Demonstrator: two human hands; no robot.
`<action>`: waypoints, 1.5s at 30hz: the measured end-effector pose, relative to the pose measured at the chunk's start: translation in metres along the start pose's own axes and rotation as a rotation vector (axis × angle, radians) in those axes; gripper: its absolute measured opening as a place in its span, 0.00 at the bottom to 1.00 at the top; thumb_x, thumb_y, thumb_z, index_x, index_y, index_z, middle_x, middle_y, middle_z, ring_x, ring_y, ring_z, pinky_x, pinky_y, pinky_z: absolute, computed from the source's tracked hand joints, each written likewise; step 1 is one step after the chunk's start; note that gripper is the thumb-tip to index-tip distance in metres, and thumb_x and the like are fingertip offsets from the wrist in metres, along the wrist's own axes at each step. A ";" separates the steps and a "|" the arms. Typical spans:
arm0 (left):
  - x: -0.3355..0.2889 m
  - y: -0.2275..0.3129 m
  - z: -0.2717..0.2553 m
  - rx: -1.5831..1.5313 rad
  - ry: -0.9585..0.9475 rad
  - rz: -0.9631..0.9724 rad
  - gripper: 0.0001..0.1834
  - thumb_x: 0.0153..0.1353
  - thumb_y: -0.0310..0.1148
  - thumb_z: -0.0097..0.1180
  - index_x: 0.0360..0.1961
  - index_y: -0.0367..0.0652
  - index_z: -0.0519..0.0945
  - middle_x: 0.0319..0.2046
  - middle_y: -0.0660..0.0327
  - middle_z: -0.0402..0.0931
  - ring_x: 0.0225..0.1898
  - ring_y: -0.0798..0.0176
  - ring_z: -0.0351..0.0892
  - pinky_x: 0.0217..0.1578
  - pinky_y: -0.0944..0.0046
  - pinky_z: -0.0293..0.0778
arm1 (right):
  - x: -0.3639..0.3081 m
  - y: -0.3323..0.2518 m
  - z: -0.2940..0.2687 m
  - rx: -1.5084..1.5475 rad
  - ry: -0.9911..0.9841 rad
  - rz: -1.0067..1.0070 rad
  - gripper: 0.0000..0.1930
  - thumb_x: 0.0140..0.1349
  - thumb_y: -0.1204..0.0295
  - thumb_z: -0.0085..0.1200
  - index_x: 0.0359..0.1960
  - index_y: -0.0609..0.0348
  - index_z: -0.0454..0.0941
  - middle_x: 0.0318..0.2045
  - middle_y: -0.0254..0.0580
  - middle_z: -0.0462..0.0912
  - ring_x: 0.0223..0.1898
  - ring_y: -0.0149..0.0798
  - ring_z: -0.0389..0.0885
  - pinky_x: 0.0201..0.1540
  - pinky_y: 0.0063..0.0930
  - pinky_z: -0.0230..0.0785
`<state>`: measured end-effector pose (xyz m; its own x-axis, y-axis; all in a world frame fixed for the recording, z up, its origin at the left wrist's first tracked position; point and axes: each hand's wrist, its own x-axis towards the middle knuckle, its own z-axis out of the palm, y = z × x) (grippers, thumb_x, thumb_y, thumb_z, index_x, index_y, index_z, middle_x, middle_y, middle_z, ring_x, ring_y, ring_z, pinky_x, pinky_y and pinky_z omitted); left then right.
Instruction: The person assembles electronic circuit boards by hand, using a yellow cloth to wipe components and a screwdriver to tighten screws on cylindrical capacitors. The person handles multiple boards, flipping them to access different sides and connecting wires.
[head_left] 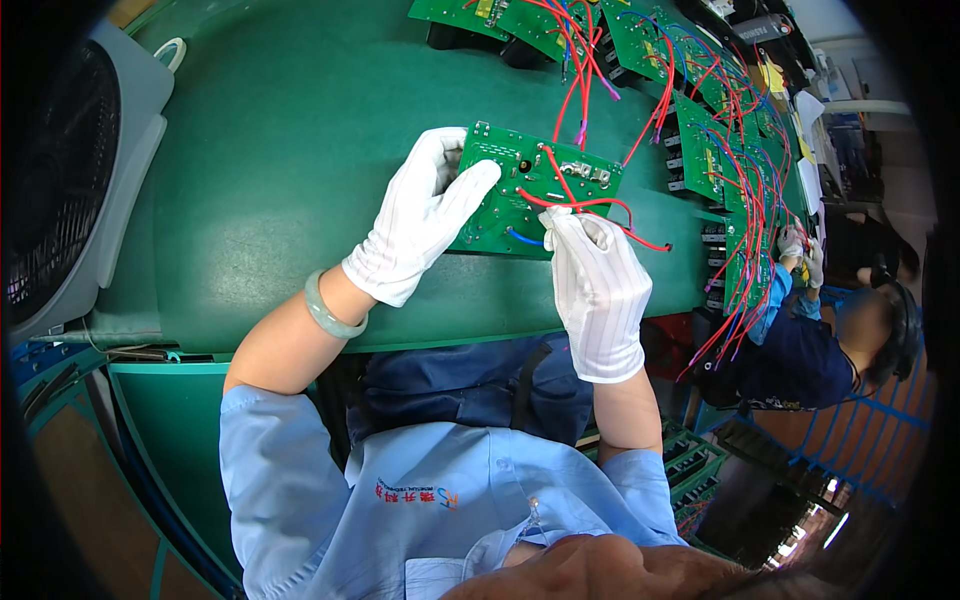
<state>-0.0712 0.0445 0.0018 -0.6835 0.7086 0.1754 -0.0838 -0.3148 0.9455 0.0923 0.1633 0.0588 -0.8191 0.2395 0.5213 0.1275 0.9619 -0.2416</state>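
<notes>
A green circuit board (520,180) with red and blue wires is held up over the green work surface, its soldered side facing me. My left hand (425,210), in a white striped glove, grips the board's left edge, thumb on its face and fingers behind. My right hand (598,280), also gloved, is closed in a pinch at the board's lower right, where a red wire (610,202) and a blue wire (525,238) run toward the fingertips. Which wire the fingertips pinch, I cannot make out. Another red wire end (655,243) sticks out to the right.
More wired circuit boards (700,150) stand in rows along the far and right side of the green table (270,140). A grey fan (75,170) is at the left edge. A co-worker (820,340) in gloves works at the right, beside a tangle of red wires (745,240).
</notes>
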 end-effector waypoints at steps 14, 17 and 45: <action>-0.002 -0.002 0.000 0.042 -0.006 0.039 0.18 0.69 0.30 0.58 0.55 0.33 0.70 0.45 0.58 0.79 0.44 0.71 0.77 0.46 0.68 0.76 | 0.003 0.001 -0.003 0.195 -0.065 0.043 0.23 0.49 0.86 0.62 0.49 0.58 0.84 0.32 0.37 0.84 0.33 0.40 0.84 0.34 0.30 0.76; -0.002 0.001 0.001 0.051 -0.019 0.041 0.18 0.70 0.30 0.57 0.55 0.33 0.70 0.45 0.57 0.79 0.45 0.71 0.77 0.46 0.68 0.76 | 0.001 -0.001 -0.001 0.129 -0.014 0.032 0.25 0.50 0.86 0.62 0.53 0.60 0.82 0.33 0.36 0.85 0.34 0.38 0.84 0.33 0.29 0.76; 0.001 0.006 -0.007 -0.095 -0.023 -0.137 0.19 0.70 0.27 0.56 0.57 0.33 0.67 0.51 0.57 0.75 0.52 0.69 0.73 0.56 0.66 0.71 | -0.019 0.006 -0.035 0.136 -0.076 -0.023 0.18 0.56 0.83 0.60 0.50 0.60 0.80 0.37 0.37 0.87 0.35 0.40 0.86 0.35 0.29 0.76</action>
<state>-0.0773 0.0384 0.0058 -0.6442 0.7629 0.0538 -0.2439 -0.2716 0.9310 0.1277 0.1687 0.0760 -0.8615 0.2020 0.4659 0.0355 0.9392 -0.3415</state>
